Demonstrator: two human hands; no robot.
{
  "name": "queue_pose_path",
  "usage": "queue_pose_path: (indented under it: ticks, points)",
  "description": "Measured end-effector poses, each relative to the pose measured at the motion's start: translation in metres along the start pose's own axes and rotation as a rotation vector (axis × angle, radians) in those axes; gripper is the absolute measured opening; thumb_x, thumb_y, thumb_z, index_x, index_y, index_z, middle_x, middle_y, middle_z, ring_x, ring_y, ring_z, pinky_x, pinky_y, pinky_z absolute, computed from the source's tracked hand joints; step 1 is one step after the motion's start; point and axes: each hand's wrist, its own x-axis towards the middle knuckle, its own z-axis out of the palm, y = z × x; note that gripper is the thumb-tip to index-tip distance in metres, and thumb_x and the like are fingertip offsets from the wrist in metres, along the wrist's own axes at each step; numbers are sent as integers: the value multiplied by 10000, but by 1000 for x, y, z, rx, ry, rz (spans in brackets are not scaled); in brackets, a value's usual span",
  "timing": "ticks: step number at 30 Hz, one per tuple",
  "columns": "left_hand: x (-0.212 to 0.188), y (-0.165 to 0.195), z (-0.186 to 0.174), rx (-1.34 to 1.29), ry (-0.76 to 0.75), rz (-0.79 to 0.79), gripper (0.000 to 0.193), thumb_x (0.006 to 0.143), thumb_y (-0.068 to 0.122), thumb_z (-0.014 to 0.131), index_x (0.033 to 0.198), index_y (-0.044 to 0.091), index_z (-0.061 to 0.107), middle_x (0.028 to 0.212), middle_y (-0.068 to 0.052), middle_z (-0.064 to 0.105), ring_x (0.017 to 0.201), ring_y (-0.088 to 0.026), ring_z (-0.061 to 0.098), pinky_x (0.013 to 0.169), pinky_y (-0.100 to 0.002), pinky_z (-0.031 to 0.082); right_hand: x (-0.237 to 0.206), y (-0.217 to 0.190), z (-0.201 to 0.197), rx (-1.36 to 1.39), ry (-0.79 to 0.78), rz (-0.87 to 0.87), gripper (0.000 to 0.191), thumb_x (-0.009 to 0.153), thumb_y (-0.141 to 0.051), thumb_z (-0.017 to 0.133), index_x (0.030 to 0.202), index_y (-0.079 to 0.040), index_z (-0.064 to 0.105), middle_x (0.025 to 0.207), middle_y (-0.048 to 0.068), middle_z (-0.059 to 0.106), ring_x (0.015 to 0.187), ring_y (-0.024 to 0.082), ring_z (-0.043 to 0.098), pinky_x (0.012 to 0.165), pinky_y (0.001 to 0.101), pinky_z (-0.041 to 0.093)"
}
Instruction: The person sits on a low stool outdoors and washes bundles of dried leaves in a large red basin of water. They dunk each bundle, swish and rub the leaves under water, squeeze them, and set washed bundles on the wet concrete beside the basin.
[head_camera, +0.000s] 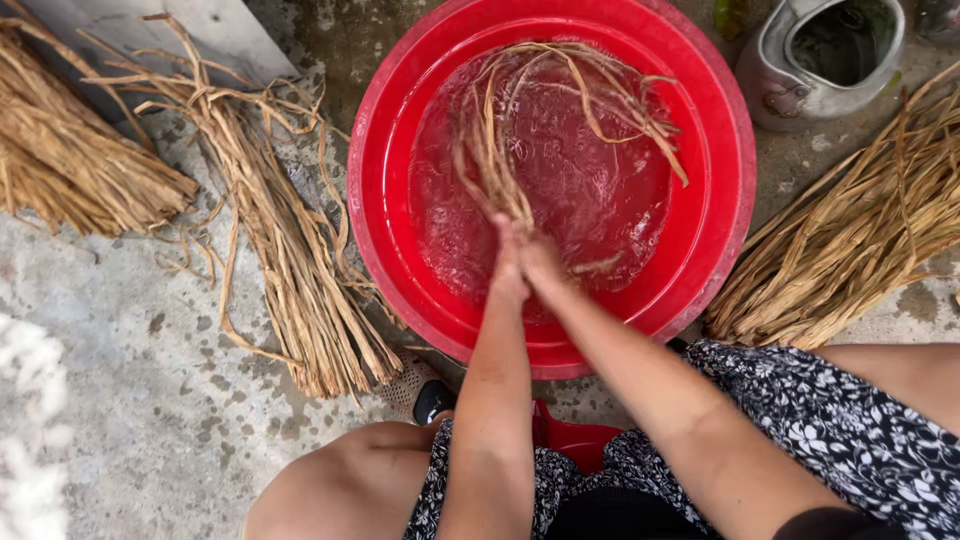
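Rough grey concrete ground (150, 400), stained and pitted, fills the view from above. Biggest thing on it: red plastic basin (715, 200), round, holding shallow water (600, 190) with ripples. Right of the basin, large pile of dry straw-coloured fibre strips (850, 240), fanned out, touching or just beside the basin wall. Left of the basin, long bundle of the same strips (290, 260) lying on the ground, lower end cut even, loose strands curling off. Far left, thicker sheaf (70, 150) against a pale slab (200, 30). Top right, dented metal kettle (820, 55), lid off, standing apart from the basin rim.

Person sits low, knees wide, dark floral-print garment (820, 430) over the lap, foot in a mesh shoe (420, 392) just under the basin edge.

Both forearms reach into the basin. Left hand (508, 268) and right hand (545, 265) pressed close together, fingers curled tight around the lower end of a wet fibre bunch (500, 160). Bunch is in the water, strands spreading up and looping across toward the far right side of the basin. Fingertips partly under the water, blurred; single finger positions cannot be told.
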Motion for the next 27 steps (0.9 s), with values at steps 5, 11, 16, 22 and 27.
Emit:
queue_pose_path:
  ticks: [5, 11, 16, 22, 27]
  points:
    - [-12, 9, 3, -169, -10, 100, 923, 886, 753, 473, 1528, 98, 372, 1600, -195, 354, 1496, -383, 306, 1191, -622, 276, -36, -15, 29, -159, -101, -173, 538, 1031, -493, 399, 1442, -150, 441, 706, -1, 539, 498, 103, 472, 378, 241, 393]
    - [-24, 12, 18, -58, -84, 65, 935, 875, 669, 567, 1565, 75, 354, 1600, -205, 352, 1513, -364, 279, 1223, -562, 258, 19, -13, -31, 86, -64, -184, 554, 1120, -541, 417, 1313, -90, 674, 838, 12, 560, 604, 135, 493, 462, 247, 397]
    - [-25, 17, 14, -165, -147, 132, 914, 891, 649, 576, 1542, 36, 388, 1580, -250, 388, 1493, -393, 328, 1209, -568, 298, -1, -8, 7, 37, 2, -133, 460, 1055, -384, 455, 1427, -210, 663, 1222, 161, 744, 805, 306, 573, 546, 334, 438]
    - [-28, 24, -2, -202, -131, 226, 944, 879, 677, 562, 1555, 50, 355, 1593, -235, 370, 1500, -383, 318, 1214, -565, 292, -26, -6, 32, -298, 436, -1156, 505, 1174, -373, 369, 1640, -182, 339, 1435, 206, 571, 990, 295, 668, 582, 162, 540]
    - [-28, 22, -1, -60, -233, 71, 970, 869, 700, 551, 1565, 63, 328, 1603, -223, 356, 1506, -374, 309, 1219, -563, 288, 20, -6, -32, -284, 247, -338, 468, 1138, -453, 403, 1557, -247, 412, 1170, 158, 687, 484, 103, 521, 365, 218, 421]
